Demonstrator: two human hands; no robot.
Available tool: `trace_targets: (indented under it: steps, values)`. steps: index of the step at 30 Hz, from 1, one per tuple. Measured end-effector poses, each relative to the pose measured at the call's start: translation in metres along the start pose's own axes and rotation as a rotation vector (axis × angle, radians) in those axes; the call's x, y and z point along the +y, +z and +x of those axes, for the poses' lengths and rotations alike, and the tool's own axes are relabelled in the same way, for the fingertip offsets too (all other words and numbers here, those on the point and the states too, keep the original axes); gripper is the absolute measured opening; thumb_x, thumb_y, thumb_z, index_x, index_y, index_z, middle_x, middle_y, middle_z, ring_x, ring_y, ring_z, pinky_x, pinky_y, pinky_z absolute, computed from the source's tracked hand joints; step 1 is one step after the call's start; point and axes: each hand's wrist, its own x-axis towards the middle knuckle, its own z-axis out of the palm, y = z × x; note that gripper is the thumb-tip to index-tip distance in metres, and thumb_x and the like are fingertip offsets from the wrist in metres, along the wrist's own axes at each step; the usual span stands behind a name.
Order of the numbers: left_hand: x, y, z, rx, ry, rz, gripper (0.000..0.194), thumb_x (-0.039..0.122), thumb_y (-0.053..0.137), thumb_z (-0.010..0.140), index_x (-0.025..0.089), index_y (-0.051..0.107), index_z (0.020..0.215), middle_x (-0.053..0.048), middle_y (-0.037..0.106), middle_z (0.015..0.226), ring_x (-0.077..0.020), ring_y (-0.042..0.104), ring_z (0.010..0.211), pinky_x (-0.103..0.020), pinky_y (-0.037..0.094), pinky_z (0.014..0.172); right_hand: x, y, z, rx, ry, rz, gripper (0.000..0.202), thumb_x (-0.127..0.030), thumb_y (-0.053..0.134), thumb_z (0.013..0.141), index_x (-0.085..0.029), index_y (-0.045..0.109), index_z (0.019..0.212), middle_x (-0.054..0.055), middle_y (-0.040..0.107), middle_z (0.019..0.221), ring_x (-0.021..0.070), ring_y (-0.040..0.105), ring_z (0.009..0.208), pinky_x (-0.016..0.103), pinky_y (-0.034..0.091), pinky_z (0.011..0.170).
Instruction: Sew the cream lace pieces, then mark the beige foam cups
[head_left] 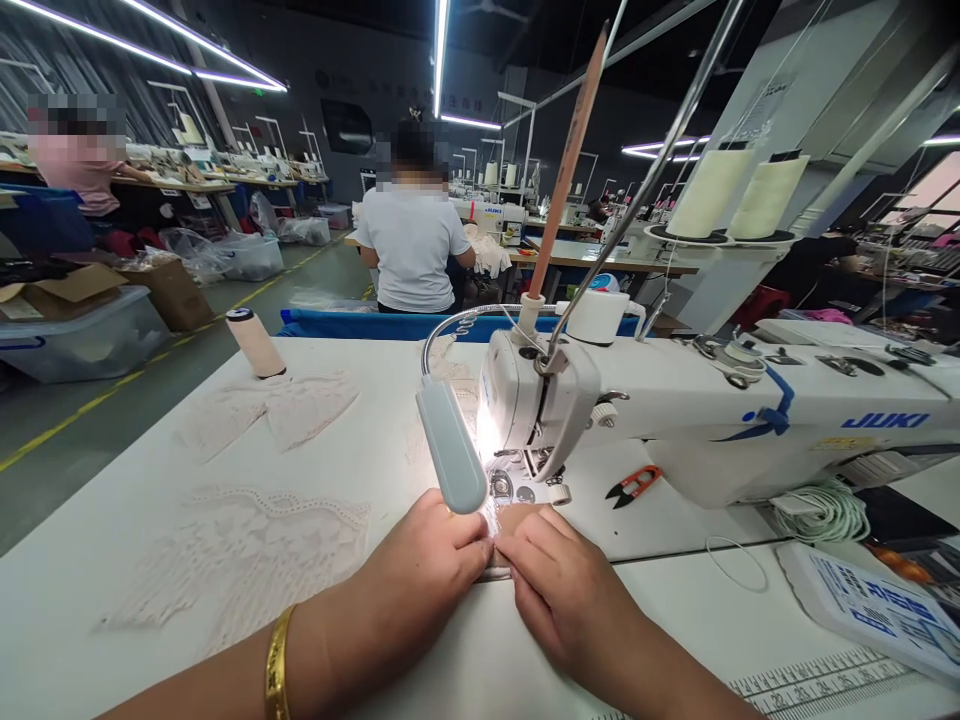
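Just in front of the needle area of a white sewing machine point(517, 390), both my hands pinch a small piece of beige fabric point(517, 517). My left hand point(431, 555), with a gold bracelet point(277, 665) on its wrist, has its fingers closed at the fabric's left side. Fingers of my right hand point(562, 580) press together on its right side, the two hands nearly touching. A grey lamp head point(451, 445) on a bent neck hangs over my left hand and hides part of the work. Pale lace pieces point(262, 545) lie flat to the left.
Orange-handled thread snips point(634, 486) lie right of the needle area. A thread cone point(255, 342) stands at the table's back left. On the right are coiled cord point(821, 512), a white case point(870, 605) and a ruler point(825, 685). A person in white point(412, 245) sits ahead.
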Motion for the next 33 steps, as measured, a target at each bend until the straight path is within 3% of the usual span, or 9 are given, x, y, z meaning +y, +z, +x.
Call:
trace_targets:
  steps: [5,9,15,22,30,33]
  values:
    - [-0.004,0.003,-0.007,-0.031,0.027,0.026,0.018,0.001,0.054,0.088,0.019,0.06,0.086,-0.001,0.067,0.083,-0.0185,0.057,0.073,-0.033,0.039,0.062,0.002,0.009,-0.001,0.05,-0.085,-0.112,0.031,0.002,0.043,0.091,-0.016,0.066,0.102,0.005,0.054,0.081,0.0219,0.042,0.074,0.034,0.039,0.064]
    - [-0.004,0.004,-0.008,-0.011,0.046,0.056,0.018,0.002,0.056,0.089,0.019,0.06,0.088,-0.001,0.069,0.082,-0.018,0.059,0.072,-0.032,0.04,0.062,0.005,0.014,-0.001,0.084,-0.121,-0.14,0.033,0.003,0.044,0.089,-0.015,0.064,0.108,0.006,0.055,0.083,0.0223,0.044,0.075,0.034,0.04,0.064]
    - [0.0,-0.003,-0.001,-0.01,-0.011,0.038,0.019,0.001,0.053,0.091,0.019,0.059,0.088,-0.001,0.068,0.083,-0.0179,0.061,0.073,-0.032,0.044,0.065,0.006,0.013,0.004,0.072,-0.079,-0.144,0.031,0.002,0.043,0.088,-0.017,0.063,0.102,0.006,0.057,0.084,0.0232,0.048,0.076,0.033,0.042,0.062]
    - [0.002,-0.012,0.014,0.097,0.009,0.03,0.026,0.006,0.043,0.101,0.019,0.059,0.085,-0.001,0.07,0.081,-0.0165,0.061,0.07,-0.033,0.049,0.068,0.012,0.017,0.01,0.032,-0.015,-0.165,0.03,-0.001,0.043,0.091,-0.018,0.064,0.103,0.006,0.061,0.084,0.0235,0.051,0.074,0.035,0.044,0.061]
    - [-0.009,-0.002,0.008,0.027,-0.019,0.015,0.027,-0.004,0.051,0.075,0.019,0.056,0.089,-0.002,0.069,0.088,-0.0193,0.062,0.077,-0.034,0.05,0.071,0.012,0.02,0.012,0.043,0.009,-0.216,0.028,-0.003,0.043,0.092,-0.02,0.064,0.1,0.006,0.062,0.081,0.0237,0.054,0.07,0.035,0.043,0.057]
    - [-0.011,0.001,0.007,0.051,-0.014,0.019,0.025,-0.002,0.05,0.077,0.019,0.055,0.087,-0.002,0.069,0.085,-0.0191,0.061,0.076,-0.034,0.05,0.071,0.012,0.019,0.013,0.055,0.005,-0.223,0.03,-0.004,0.043,0.093,-0.018,0.066,0.106,0.007,0.064,0.083,0.0245,0.057,0.071,0.035,0.045,0.057]
